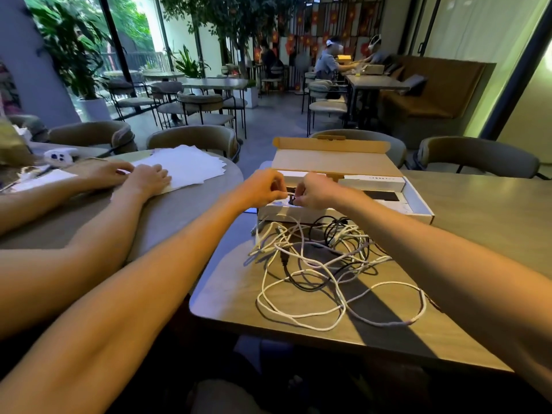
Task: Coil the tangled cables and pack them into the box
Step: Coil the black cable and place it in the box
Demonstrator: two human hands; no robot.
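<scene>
A tangle of white and black cables (322, 264) lies spread on the wooden table (478, 210) in front of me. Behind it stands an open cardboard box (418, 204) with a white inside and its lid (334, 162) folded back. My left hand (263, 186) and my right hand (313, 191) meet over the box's left end, fingers pinched together on a small cable piece, white on the left and dark between the hands. What sits under the hands in the box is hidden.
On the round table (179, 210) to the left, another person's two hands (140, 177) rest on a stack of white paper (191, 165). Grey chairs (478, 156) stand behind both tables. People sit at a far table (373, 82).
</scene>
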